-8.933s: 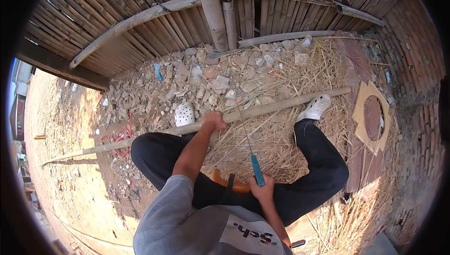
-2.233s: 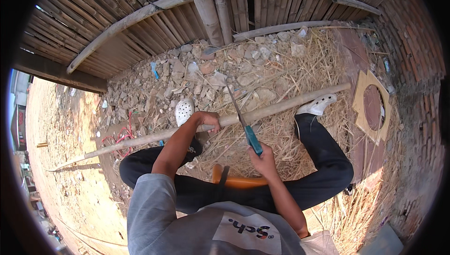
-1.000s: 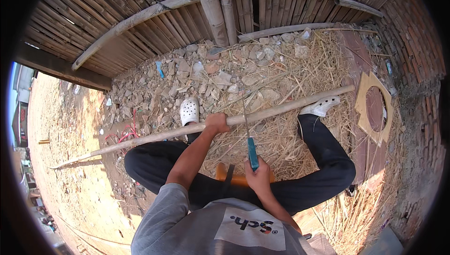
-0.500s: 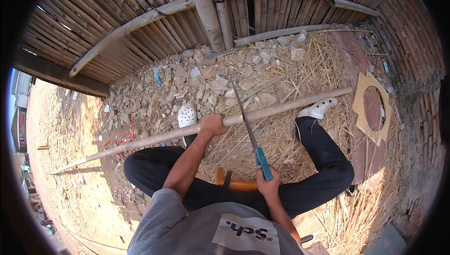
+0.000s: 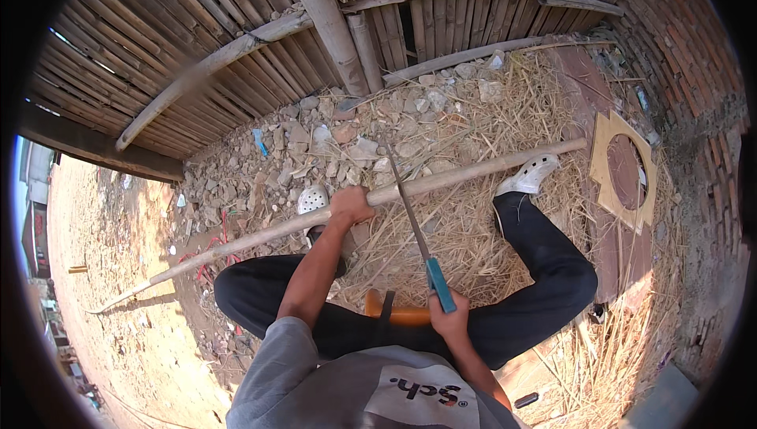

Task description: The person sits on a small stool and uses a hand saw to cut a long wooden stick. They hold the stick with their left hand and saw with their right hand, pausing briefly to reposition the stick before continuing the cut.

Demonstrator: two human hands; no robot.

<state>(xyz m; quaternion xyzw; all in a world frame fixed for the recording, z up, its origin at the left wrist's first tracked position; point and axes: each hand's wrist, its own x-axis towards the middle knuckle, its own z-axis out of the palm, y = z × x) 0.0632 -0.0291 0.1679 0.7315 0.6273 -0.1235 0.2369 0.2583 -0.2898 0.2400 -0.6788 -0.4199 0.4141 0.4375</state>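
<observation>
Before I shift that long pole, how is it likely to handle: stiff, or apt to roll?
The pole is probably stiff, running fairly straight well beyond the left hand. Looking rounded, it might roll if that grip loosened. Its length would likely make it swing widely.

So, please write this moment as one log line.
left hand: grips pole | right hand: holds teal saw handle | blade: lies across pole

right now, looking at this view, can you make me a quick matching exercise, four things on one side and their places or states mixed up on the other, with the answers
1. left hand
2. saw handle
3. board with a round hole
4. blue scrap

A. among the stones
B. gripping the pole
C. teal, held in the right hand
D. near the brick wall

Pairs: 1-B, 2-C, 3-D, 4-A
</observation>
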